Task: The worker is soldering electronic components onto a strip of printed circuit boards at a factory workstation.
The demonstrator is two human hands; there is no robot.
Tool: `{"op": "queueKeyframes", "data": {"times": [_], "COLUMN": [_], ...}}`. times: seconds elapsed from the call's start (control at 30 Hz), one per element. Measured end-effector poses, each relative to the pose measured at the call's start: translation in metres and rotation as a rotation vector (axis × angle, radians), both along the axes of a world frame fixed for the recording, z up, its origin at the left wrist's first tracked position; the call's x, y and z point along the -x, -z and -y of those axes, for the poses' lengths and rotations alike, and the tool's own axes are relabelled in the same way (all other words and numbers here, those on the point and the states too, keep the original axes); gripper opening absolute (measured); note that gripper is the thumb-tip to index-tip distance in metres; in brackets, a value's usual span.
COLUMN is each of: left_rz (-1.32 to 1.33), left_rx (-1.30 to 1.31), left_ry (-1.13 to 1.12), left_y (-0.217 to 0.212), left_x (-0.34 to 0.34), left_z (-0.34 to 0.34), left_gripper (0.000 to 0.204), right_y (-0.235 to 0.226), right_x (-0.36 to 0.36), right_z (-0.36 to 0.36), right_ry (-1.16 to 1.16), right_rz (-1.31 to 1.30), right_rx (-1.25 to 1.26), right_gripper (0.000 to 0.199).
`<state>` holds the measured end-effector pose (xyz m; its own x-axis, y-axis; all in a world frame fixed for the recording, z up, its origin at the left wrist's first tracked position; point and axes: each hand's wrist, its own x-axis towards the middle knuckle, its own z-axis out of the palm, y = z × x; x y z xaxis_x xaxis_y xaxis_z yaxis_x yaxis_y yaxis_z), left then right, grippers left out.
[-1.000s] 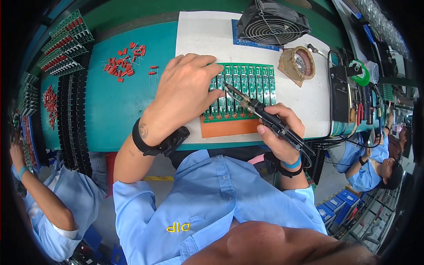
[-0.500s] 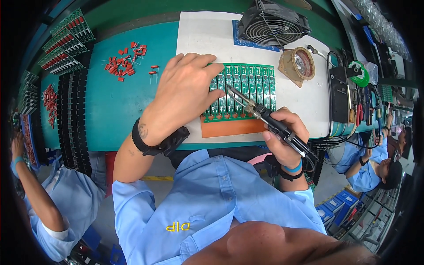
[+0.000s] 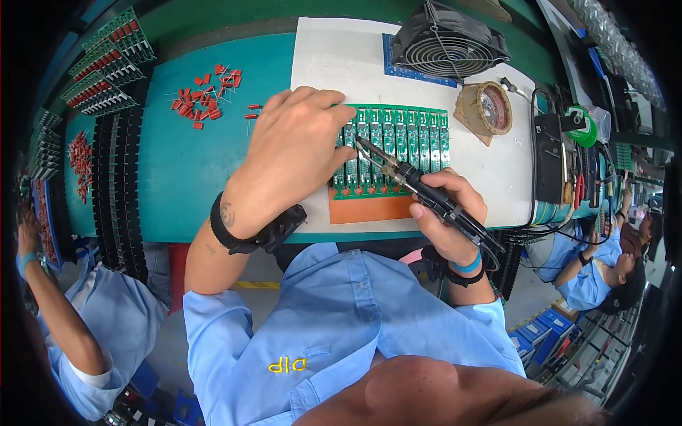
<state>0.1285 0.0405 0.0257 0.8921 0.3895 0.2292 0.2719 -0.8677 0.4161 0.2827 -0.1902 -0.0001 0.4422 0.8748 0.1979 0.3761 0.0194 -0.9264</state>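
Observation:
My right hand (image 3: 455,224) is wrapped round a black soldering iron (image 3: 435,199) with a thin metal guide beside its tip. The tip touches or hovers just over the left part of a green circuit board panel (image 3: 419,142) made of several narrow strips. My left hand (image 3: 290,138) covers the panel's left end, thumb and index finger bent onto it; the other fingers are curled and partly hidden. An orange-brown board (image 3: 387,211) shows along the panel's near edge. Two red box-shaped components (image 3: 253,108) with wire leads lie left of my left hand.
Loose red components (image 3: 206,99) are scattered on the teal mat (image 3: 177,177). A black fan (image 3: 455,46) and a round tan pot (image 3: 486,110) stand at the back right. Black racks (image 3: 121,184) stand left. Co-workers sit at both sides.
The soldering iron and my right hand have shifted left along the panel, by about one strip. My left hand has moved slightly left relative to the panel. The whole view has shifted a little.

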Motion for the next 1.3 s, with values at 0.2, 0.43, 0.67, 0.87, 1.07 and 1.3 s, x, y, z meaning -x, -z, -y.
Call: {"op": "queueKeyframes", "data": {"times": [0.2, 0.43, 0.67, 0.87, 1.07, 1.3], "left_rz": [0.002, -0.05, -0.07, -0.032, 0.068, 0.145], "left_rx": [0.004, 0.022, 0.036, 0.03, 0.03, 0.174], "left_ry": [0.001, 0.0, 0.003, 0.011, 0.029, 0.027], "left_y": [0.001, -0.002, -0.005, -0.001, 0.011, 0.014], "left_x": [0.0, -0.002, -0.002, 0.0, 0.007, 0.016], "left_z": [-0.001, -0.003, -0.002, 0.001, -0.004, -0.011], "left_gripper": [0.04, 0.046, 0.045, 0.041, 0.045, 0.044], "right_y": [-0.003, -0.002, -0.006, 0.018, 0.012, -0.001], "right_x": [-0.001, -0.002, -0.008, -0.039, -0.018, 0.005], "right_z": [-0.002, -0.003, 0.018, 0.035, 0.035, 0.009], "right_ry": [-0.017, -0.013, 0.023, 0.532, 0.478, -0.065], "right_rz": [0.004, 0.005, -0.006, 0.034, 0.058, 0.038], "right_rx": [-0.007, -0.023, -0.153, -0.142, -0.272, -0.118], "right_gripper": [0.039, 0.04, 0.041, 0.045, 0.048, 0.041]}}
